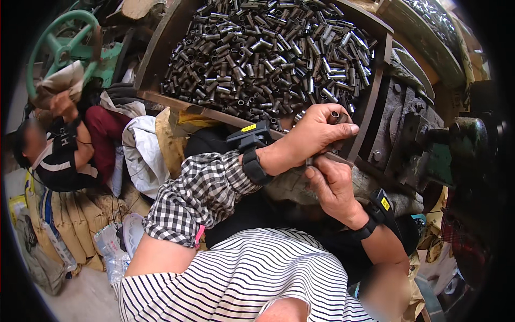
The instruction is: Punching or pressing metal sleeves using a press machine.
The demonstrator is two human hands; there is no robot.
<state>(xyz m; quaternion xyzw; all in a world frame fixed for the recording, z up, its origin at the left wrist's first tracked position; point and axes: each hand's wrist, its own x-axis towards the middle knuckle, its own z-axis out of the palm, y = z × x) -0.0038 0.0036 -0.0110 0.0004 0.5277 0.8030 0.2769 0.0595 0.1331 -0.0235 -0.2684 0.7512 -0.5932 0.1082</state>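
Observation:
My left hand (pixel 316 130) is over the near right corner of a wooden tray, its fingers curled round short metal tubes (pixel 335 115). One tube's round open end shows above the thumb. Just below it, nearer my body, my right hand (pixel 337 187) is closed with thumb and fingers bent together. A small dark piece shows by its thumb tip, but what those fingers hold cannot be made out. Beyond both hands, the tray (pixel 370 115) carries a large heap of loose, shiny metal tubes (pixel 263 59).
Right of the tray stands a dark, greasy machine (pixel 429 145) with a green part. Another bin of metal pieces (pixel 429 19) lies at the far right. At the left, another person (pixel 64 145) sits by a green handwheel (pixel 61 53). Brown sacks (pixel 75 225) lie at the lower left.

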